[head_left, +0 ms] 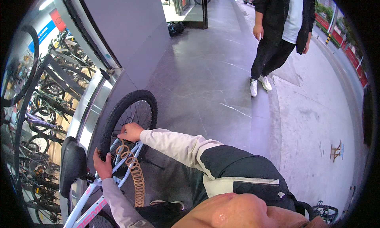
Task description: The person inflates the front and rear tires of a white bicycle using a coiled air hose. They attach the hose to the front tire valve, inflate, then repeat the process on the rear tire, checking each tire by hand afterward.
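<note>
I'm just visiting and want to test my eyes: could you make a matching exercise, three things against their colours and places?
1. Coiled hose
2. Bicycle saddle
3. Sneakers

A. White, worn by the person in the black jacket
B. Tan, hanging below the right hand
C. Black, left of the left hand

Pairs: 1-B; 2-C; 3-A

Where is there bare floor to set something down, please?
Free: the grey floor between the black tyre and the standing person, and the pale pavement between that person and the small wooden stand. Crowded: around the left hand and right hand, where coiled hose and bicycle frame sit close together.
</note>
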